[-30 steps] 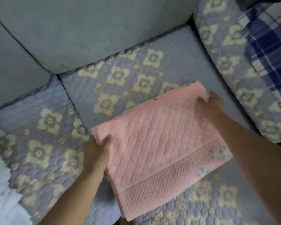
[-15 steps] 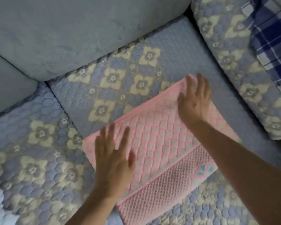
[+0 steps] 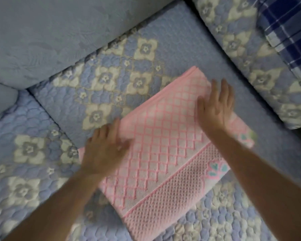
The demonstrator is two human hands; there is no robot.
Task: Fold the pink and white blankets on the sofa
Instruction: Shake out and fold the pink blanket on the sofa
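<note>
The pink blanket [image 3: 163, 145] lies folded into a thick rectangle on the sofa seat, its diamond pattern and a waffle-textured border band facing up. My left hand [image 3: 102, 148] lies flat with straight fingers on the blanket's left edge. My right hand [image 3: 214, 106] presses flat on the far right part of the blanket, fingers spread and pointing away from me. No white blanket can be made out clearly in this view.
The sofa seat wears a blue quilted cover with cream flowers [image 3: 111, 80]. Plain blue back cushions [image 3: 59, 32] rise behind. A flowered cushion [image 3: 250, 58] and a blue plaid cloth [image 3: 290, 32] lie at the right.
Both hands let go of the blanket's sides and now lie flat on top. The left hand has slid to the blanket's left edge; the view has shifted.
</note>
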